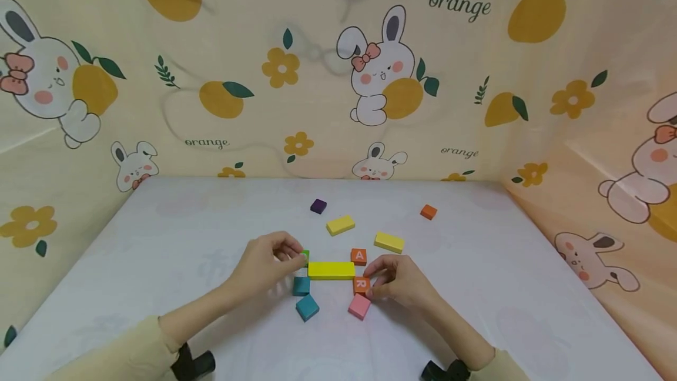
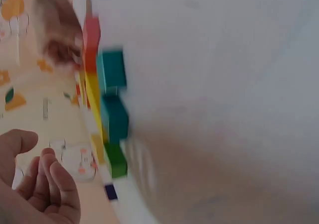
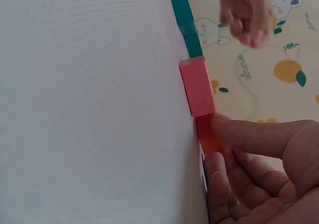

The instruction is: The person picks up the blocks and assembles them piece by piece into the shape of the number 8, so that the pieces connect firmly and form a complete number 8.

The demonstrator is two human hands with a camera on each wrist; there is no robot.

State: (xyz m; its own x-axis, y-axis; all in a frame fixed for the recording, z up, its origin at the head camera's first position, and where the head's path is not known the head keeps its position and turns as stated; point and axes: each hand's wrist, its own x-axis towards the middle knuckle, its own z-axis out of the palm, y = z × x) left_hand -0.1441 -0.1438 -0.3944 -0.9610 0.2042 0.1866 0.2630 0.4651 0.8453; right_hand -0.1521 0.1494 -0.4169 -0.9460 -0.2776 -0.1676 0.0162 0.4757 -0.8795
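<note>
A long yellow block (image 1: 331, 271) lies in the middle of a small block figure. My left hand (image 1: 274, 256) hovers by its left end, near a green block (image 2: 115, 160). Its fingers are loosely bent, with a gap to the thumb and nothing between them. Two teal blocks (image 1: 301, 286) lie just below the green one. At the yellow block's right end, my right hand (image 1: 403, 281) pinches an orange block (image 3: 209, 137) marked R between thumb and fingers. A pink block (image 3: 198, 87) touches this orange block. Another orange block (image 1: 358, 256), marked A, lies behind it.
Farther back on the white table (image 1: 222, 216) are a purple block (image 1: 318, 206), two yellow blocks (image 1: 341, 225) and a lone orange block (image 1: 429, 211). A patterned cloth (image 1: 312, 116) with rabbits and oranges rises behind and at both sides.
</note>
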